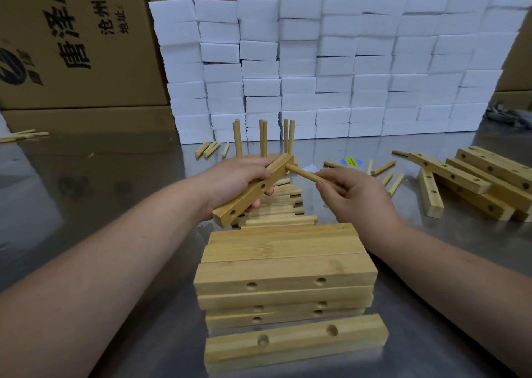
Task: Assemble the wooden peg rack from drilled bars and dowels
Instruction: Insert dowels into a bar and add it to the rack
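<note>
Fig. 1. My left hand [239, 180] curls its fingers round 1 drilled bar [247, 199], held tilted above the table [121, 176]. My right hand [357, 196] pinches 1 dowel [305, 174], whose far tip meets the bar's upper end. I cannot tell whether it sits in a hole. A bar stack [285, 274] lies nearest me.
</note>
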A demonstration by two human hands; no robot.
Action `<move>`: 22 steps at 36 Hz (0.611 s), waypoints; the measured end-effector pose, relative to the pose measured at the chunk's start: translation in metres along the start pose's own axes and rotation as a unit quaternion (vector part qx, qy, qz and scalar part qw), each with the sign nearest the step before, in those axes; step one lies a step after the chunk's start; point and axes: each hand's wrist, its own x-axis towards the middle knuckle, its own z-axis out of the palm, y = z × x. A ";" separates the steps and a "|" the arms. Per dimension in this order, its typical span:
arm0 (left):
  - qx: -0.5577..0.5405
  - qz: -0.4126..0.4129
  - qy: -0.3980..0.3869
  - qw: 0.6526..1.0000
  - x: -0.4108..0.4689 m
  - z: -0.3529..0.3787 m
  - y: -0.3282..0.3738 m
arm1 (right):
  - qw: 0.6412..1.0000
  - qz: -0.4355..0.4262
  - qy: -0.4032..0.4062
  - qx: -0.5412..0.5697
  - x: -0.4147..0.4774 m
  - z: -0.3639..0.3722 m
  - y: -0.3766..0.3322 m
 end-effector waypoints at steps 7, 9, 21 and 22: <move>0.062 0.015 0.001 0.998 -0.002 0.000 0.005 | 0.998 -0.024 -0.008 -0.064 0.001 0.000 0.001; 0.085 0.023 0.004 0.996 -0.003 0.000 0.007 | 0.994 -0.042 -0.018 -0.095 0.001 -0.001 0.000; 0.162 0.038 0.012 0.986 -0.004 0.001 0.007 | 0.973 -0.117 0.014 -0.200 0.000 0.000 -0.003; 0.176 0.040 0.013 0.984 -0.004 0.002 0.006 | 0.975 -0.105 0.004 -0.196 0.000 0.000 -0.004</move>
